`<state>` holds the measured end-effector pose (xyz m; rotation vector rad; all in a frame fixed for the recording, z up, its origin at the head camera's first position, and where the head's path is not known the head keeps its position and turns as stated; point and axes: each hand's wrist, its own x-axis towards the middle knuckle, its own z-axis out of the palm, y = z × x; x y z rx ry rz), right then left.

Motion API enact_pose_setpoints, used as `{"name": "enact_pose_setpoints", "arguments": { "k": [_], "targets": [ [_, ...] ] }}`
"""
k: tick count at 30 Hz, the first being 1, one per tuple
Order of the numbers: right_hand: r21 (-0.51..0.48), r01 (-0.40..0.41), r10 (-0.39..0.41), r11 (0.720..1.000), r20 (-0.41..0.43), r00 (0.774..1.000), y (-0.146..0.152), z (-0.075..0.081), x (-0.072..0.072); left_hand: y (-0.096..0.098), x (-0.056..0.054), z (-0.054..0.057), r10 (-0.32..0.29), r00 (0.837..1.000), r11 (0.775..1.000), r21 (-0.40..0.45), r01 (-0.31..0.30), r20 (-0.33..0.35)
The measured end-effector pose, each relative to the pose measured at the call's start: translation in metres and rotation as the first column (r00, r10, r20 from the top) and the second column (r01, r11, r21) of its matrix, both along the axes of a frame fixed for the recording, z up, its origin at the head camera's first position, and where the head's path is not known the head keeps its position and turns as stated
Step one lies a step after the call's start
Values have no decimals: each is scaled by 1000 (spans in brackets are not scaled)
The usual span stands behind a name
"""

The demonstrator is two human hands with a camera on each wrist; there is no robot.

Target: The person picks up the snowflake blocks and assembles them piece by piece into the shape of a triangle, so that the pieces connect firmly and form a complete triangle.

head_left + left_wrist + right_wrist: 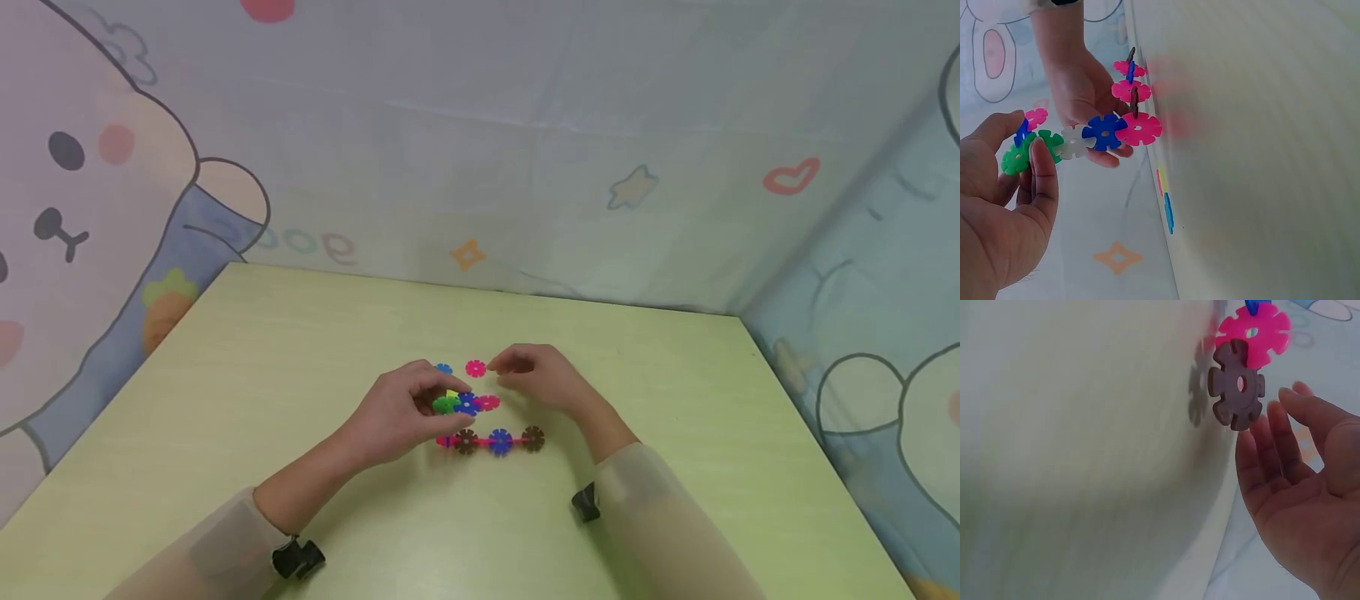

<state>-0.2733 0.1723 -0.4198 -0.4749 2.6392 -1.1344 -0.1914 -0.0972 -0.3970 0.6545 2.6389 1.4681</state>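
My left hand (390, 412) pinches the green interlocking flower discs (1016, 159) between thumb and fingers. They belong to a joined chain of notched plastic discs. In the left wrist view, a clear disc (1074, 142), a blue disc (1100, 132) and a pink disc (1140, 130) continue the chain, with more pink, blue and brown discs beyond. Brown discs (533, 439) and a blue disc (500, 442) stand in the near row. My right hand (543, 375) holds nothing visible; its fingertips are beside a loose pink disc (476, 368). A brown disc (1238, 384) is near its fingers in the right wrist view.
A light blue disc (444, 368) lies behind my left fingers, and a yellow one (452, 393) shows partly. Everything is on a pale wooden table (315, 325). Behind its far edge rises a cartoon-printed cloth (525, 183).
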Motion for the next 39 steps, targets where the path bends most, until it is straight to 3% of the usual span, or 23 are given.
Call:
{"name": "enact_pose_setpoints", "arguments": {
  "k": [5,11,19,28,33,39],
  "targets": [
    [57,-58,56,997,37,998,-8,-3,-16,-1,0,1,-7,1000,1000,1,7,9],
    [127,-123,110,984,105,988,-9,-9,-24,-1,0,4,-21,1000,1000,-8,21,-5],
    [63,-196,187,979,125,974,-2,-13,-25,-2,-1,2,-25,1000,1000,-10,25,-16],
    [58,-114,106,992,125,986,-5,-16,-20,-2,-2,1,-19,1000,1000,4,19,-20],
    [85,-77,71,993,74,995,-6,-17,-16,-2,-2,1,-18,1000,1000,8,18,-14],
    [23,-60,59,998,21,998,2,-11,1,-2,-3,0,-25,1000,1000,14,25,-10]
  ]
}}
